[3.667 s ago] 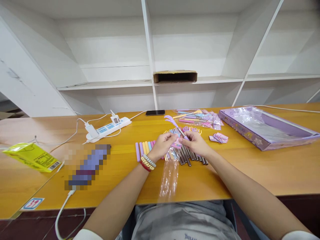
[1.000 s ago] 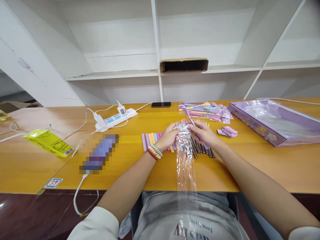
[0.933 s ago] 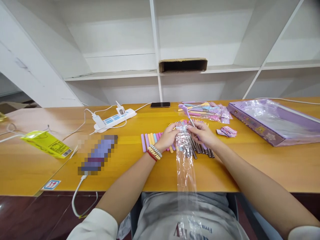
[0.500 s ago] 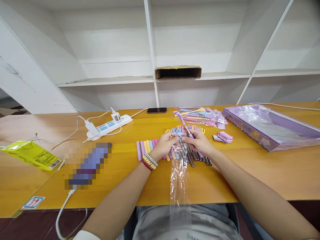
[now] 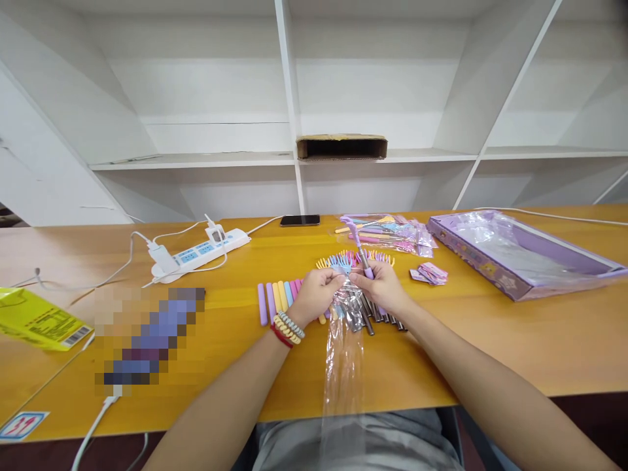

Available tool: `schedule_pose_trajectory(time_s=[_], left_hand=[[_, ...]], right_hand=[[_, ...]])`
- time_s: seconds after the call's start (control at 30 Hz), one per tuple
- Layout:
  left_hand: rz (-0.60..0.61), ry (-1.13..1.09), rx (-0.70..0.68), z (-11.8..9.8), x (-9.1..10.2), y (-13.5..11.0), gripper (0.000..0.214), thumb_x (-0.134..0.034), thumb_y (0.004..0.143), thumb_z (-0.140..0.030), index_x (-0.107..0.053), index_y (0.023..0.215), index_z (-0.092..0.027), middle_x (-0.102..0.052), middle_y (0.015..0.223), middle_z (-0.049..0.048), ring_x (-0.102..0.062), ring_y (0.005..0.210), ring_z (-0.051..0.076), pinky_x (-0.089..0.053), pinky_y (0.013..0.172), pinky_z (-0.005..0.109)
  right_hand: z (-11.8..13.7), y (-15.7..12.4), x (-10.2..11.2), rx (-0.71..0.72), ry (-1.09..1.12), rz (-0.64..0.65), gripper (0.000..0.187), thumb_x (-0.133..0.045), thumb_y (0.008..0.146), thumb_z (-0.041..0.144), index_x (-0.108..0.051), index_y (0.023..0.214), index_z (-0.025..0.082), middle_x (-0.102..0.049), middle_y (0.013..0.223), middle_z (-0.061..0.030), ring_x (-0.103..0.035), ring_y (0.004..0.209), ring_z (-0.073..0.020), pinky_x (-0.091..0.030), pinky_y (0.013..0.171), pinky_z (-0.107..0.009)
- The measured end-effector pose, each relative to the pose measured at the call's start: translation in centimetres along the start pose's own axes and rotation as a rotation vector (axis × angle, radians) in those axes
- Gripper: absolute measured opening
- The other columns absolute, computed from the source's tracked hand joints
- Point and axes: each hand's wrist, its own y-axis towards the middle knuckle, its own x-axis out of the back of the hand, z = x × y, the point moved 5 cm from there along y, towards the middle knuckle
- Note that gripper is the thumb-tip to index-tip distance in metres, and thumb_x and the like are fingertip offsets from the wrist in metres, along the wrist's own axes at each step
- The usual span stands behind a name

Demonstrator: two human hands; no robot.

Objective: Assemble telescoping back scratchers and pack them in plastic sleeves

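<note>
clear sleeve (image 5: pixel 343 366), far end pinched by left hand (image 5: pixel 318 294) and right hand (image 5: pixel 385 286) (also holding purple stick (image 5: pixel 358 240)), best parted gently.

Glossy plas. bag (image 5: pixel 344 353), shiny mtl. scratcher shaft (image 5: pixel 364 258)

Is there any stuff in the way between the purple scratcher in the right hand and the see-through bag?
Only the right hand, which grips the purple scratcher, its fingertips touching the see-through bag. Nothing else shows between them; inside the grip is hidden.
</note>
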Motion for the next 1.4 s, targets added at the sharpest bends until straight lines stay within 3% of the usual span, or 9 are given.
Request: schedule_pose_trajectory(time_s=[0.23, 0.43, 0.57, 0.7, 0.87, 1.03, 1.1, 1.23, 1.4], left_hand=[[-0.339, -0.090, -0.094, -1.6, 1.3, -0.7, 0.030, -0.056, 0.078, -0.042, -0.059, 0.068, -0.013, -0.057, 0.054, -0.0007, -0.049, 0.044, 0.010, -0.036, 0.042, 0.020], [-0.527, -0.317, -0.068, -1.3, 2.2, -0.6, 0.031, -0.061, 0.074, -0.042, -0.062, 0.069, -0.011, -0.062, 0.063, 0.0018, -0.054, 0.055, 0.011, -0.044, 0.053, 0.022], [-0.387, -0.580, -0.007, -1.3, 0.9, -0.5, 0.027, -0.065, 0.071, -0.037, -0.062, 0.077, -0.011, -0.064, 0.066, 0.0033, -0.058, 0.055, 0.013, -0.048, 0.054, 0.025], [-0.119, -0.733, -0.005, -2.1, -1.1, -0.8, 0.024, -0.067, 0.071, -0.031, -0.061, 0.084, -0.012, -0.066, 0.081, 0.0073, -0.064, 0.071, 0.016, -0.053, 0.066, 0.029], [0.018, -0.668, 0.102, -2.0, -1.8, -1.0, 0.035, -0.064, 0.077, -0.035, -0.055, 0.103, -0.012, -0.065, 0.098, 0.0128, -0.066, 0.077, 0.018, -0.053, 0.073, 0.033], [0.026, -0.465, 0.126, -1.8, -1.1, -0.7, 0.033, -0.067, 0.074, -0.030, -0.057, 0.099, -0.012, -0.066, 0.093, 0.0120, -0.064, 0.072, 0.015, -0.052, 0.069, 0.030], [0.009, -0.420, 0.097, -1.8, -0.6, -0.6, 0.032, -0.068, 0.073, -0.031, -0.059, 0.096, -0.012, -0.066, 0.089, 0.0102, -0.063, 0.070, 0.014, -0.051, 0.067, 0.028], [-0.071, -0.349, 0.050, -1.5, 0.6, -0.3, 0.033, -0.070, 0.071, -0.034, -0.059, 0.093, -0.013, -0.066, 0.083, 0.0068, -0.061, 0.066, 0.012, -0.049, 0.065, 0.026], [-0.181, -0.220, 0.029, -1.3, 2.0, -0.1, 0.032, -0.069, 0.071, -0.038, -0.059, 0.089, -0.013, -0.065, 0.078, 0.0050, -0.060, 0.066, 0.013, -0.047, 0.064, 0.026]], right_hand=[[3.2, -1.3, -0.3, 0.127, -0.232, -0.082, 0.056, -0.067, 0.068, 0.045, -0.047, 0.113, 0.019, -0.055, 0.071, 0.0021, -0.046, 0.055, -0.0095, -0.038, 0.053, -0.023], [6.5, -4.6, -0.8, 0.266, -0.735, -0.202, 0.058, -0.071, 0.061, 0.045, -0.048, 0.108, 0.020, -0.059, 0.098, -0.0080, -0.057, 0.085, -0.0219, -0.045, 0.073, -0.034], [5.3, -7.0, -0.9, 0.195, -0.860, -0.169, 0.044, -0.062, 0.068, 0.033, -0.047, 0.108, 0.020, -0.061, 0.096, -0.0076, -0.059, 0.079, -0.0204, -0.045, 0.069, -0.031], [5.3, -8.2, 1.0, 0.186, -0.877, -0.147, 0.029, -0.057, 0.069, 0.027, -0.053, 0.096, 0.019, -0.062, 0.083, -0.0041, -0.056, 0.067, -0.0153, -0.042, 0.061, -0.026], [9.1, -8.5, 9.1, 0.128, -1.039, -0.323, 0.016, -0.059, 0.069, 0.032, -0.056, 0.079, 0.019, -0.051, 0.058, 0.0016, -0.044, 0.049, -0.0104, -0.033, 0.051, -0.023], [13.3, -6.5, 22.2, -0.116, -1.409, -0.559, 0.024, -0.061, 0.066, 0.041, -0.058, 0.078, 0.020, -0.054, 0.062, -0.0031, -0.040, 0.054, -0.0126, -0.029, 0.054, -0.026], [13.6, -4.4, 27.2, -0.202, -1.513, -0.562, 0.028, -0.058, 0.070, 0.044, -0.059, 0.081, 0.019, -0.056, 0.066, -0.0063, -0.037, 0.056, -0.0130, -0.029, 0.057, -0.027], [10.2, 0.3, 34.9, -0.411, -1.582, -0.388, 0.035, -0.053, 0.074, 0.042, -0.062, 0.092, 0.013, -0.059, 0.079, -0.0126, -0.040, 0.063, -0.0142, -0.028, 0.060, -0.030], [2.3, 3.4, 38.3, -0.593, -1.556, -0.193, 0.032, -0.061, 0.073, 0.033, -0.063, 0.096, 0.011, -0.061, 0.089, -0.0148, -0.048, 0.073, -0.0167, -0.029, 0.065, -0.029]])
